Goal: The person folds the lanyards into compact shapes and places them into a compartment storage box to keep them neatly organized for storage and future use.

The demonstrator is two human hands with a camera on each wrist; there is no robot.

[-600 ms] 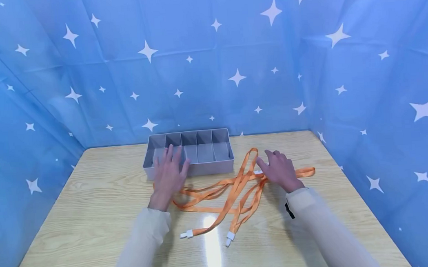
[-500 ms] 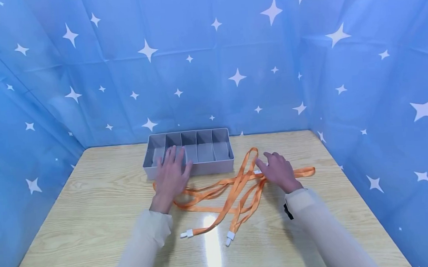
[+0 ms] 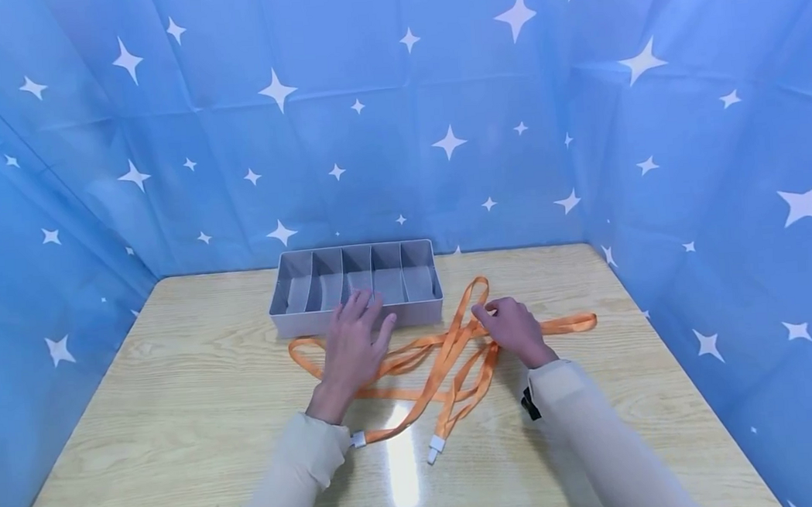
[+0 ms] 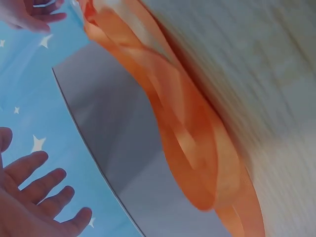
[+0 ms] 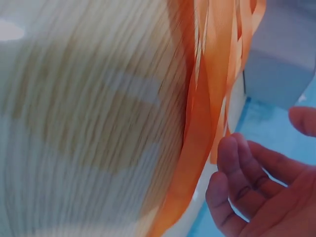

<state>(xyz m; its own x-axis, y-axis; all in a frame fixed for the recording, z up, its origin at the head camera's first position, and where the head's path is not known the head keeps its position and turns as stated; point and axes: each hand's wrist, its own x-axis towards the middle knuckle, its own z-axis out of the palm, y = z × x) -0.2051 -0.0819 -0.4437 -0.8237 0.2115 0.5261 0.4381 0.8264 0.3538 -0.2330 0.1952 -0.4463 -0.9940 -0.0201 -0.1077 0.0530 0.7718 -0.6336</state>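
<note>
Orange lanyards (image 3: 447, 356) with white clips (image 3: 436, 444) lie tangled on the table in the head view. My left hand (image 3: 356, 346) is over their left part, its fingertips overlapping the front wall of a grey divided box (image 3: 410, 314). Spread fingers and an empty palm show on the left hand (image 4: 37, 197) in the left wrist view. At the right end of the tangle is my right hand (image 3: 515, 328), thumb toward the crossing straps. The right wrist view shows the right hand (image 5: 261, 187) with loosely bent fingers beside an orange strap (image 5: 197, 143), thumb apart, holding nothing.
The box has several compartments in a row and stands near the back edge of the wooden table (image 3: 179, 422). A blue curtain (image 3: 371, 131) with white stars hangs behind and at both sides. One lanyard loop (image 3: 578, 323) reaches out to the right.
My left hand has moved right and toward me, from over the box to over the lanyards. The right hand has shifted slightly left. The lanyards lie about as before.
</note>
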